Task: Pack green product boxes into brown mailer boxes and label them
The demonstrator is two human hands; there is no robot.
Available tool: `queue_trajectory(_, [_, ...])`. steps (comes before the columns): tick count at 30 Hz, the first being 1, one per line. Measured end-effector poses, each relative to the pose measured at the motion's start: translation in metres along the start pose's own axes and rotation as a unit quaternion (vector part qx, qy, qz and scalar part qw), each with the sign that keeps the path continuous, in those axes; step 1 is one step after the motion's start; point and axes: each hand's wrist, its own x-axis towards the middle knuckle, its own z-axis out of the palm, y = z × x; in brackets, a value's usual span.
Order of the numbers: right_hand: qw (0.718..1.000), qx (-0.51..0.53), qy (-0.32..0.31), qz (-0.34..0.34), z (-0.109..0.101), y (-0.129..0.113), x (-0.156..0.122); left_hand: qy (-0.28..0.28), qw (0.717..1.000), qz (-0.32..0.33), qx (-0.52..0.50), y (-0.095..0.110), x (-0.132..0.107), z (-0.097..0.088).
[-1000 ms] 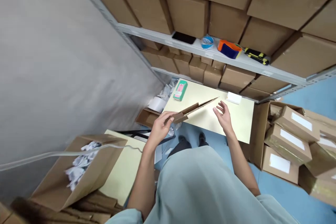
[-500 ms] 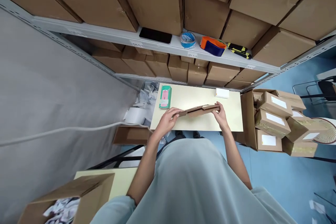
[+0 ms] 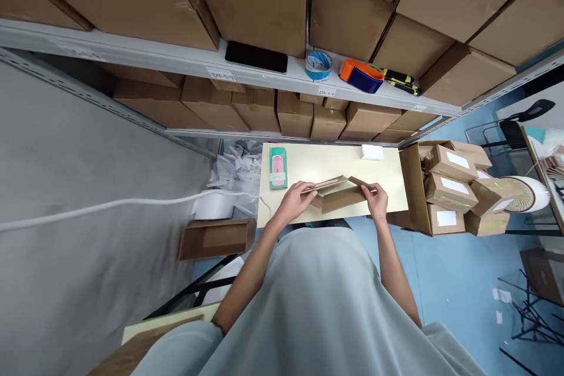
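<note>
A small brown cardboard box [image 3: 341,198], partly folded out with a gap between its walls, is held above the near part of the cream table [image 3: 317,155]. At the box's left end my left hand [image 3: 298,202] is closed, fingers and thumb gripping the cardboard. My right hand [image 3: 376,200] pinches the right end, by the flap edges. Farther back on the table lies a green package with a pink front [image 3: 278,168], nearest to my left hand. A small white box [image 3: 372,152] rests at the back right of the table.
Above the table runs a shelf [image 3: 264,77] with a black phone [image 3: 256,57], blue-white tape [image 3: 318,65], an orange-blue roll [image 3: 362,75] and yellow-black cutters [image 3: 402,81]. On the right, a large carton [image 3: 414,188] holds several labelled boxes. A white cable [image 3: 145,204] crosses at left.
The flat folded cardboard has opened out into a box shape between my hands, with a gap now showing between its walls. The view has shifted slightly.
</note>
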Motion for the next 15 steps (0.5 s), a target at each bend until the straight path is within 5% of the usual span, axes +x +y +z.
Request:
queue_trajectory(7, [0.996,-0.046,0.064,0.045,0.006,0.002,-0.001,0.134,0.981,-0.131,0.043,-0.02,0.002,0.038])
queue_trajectory(11, [0.997,-0.031,0.041,0.05,-0.001,0.004,0.016,0.097,0.961,-0.257,0.03,-0.021,0.006,0.04])
queue_trajectory(15, [0.997,-0.021,-0.016,0.071,-0.015,0.01,0.033,0.101,0.948,-0.299,0.031,-0.007,0.019,0.047])
